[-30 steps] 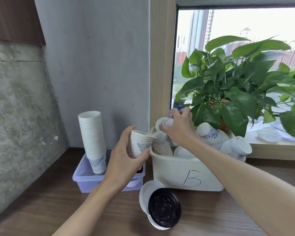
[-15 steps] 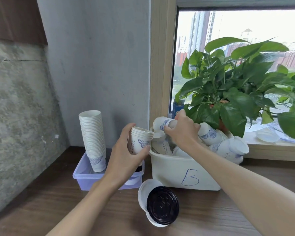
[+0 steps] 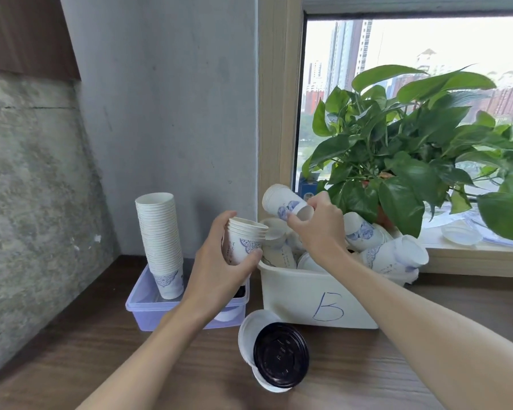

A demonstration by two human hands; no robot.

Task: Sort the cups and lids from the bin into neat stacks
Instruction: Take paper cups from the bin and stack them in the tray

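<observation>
My left hand (image 3: pixel 218 270) grips a short stack of white paper cups with blue print (image 3: pixel 243 242), held upright beside the white bin marked B (image 3: pixel 317 297). My right hand (image 3: pixel 320 229) pinches the base of another small nest of cups (image 3: pixel 285 202), lifted sideways above the bin with its mouth pointing left. Several more cups (image 3: pixel 365 232) lie jumbled in the bin. A tall cup stack (image 3: pixel 160 241) stands in the lilac tray (image 3: pixel 148 306). A black lid (image 3: pixel 280 355) rests on white lids (image 3: pixel 253 327) on the table in front.
A leafy potted plant (image 3: pixel 403 161) hangs over the bin's back right. A clear lid (image 3: pixel 461 235) lies on the window sill. Concrete walls close off the left and back. The wooden table (image 3: pixel 71 365) runs toward me.
My right hand has pulled the nested cups up out of the bin and raised them. My left hand with its cup stack stays in about the same spot.
</observation>
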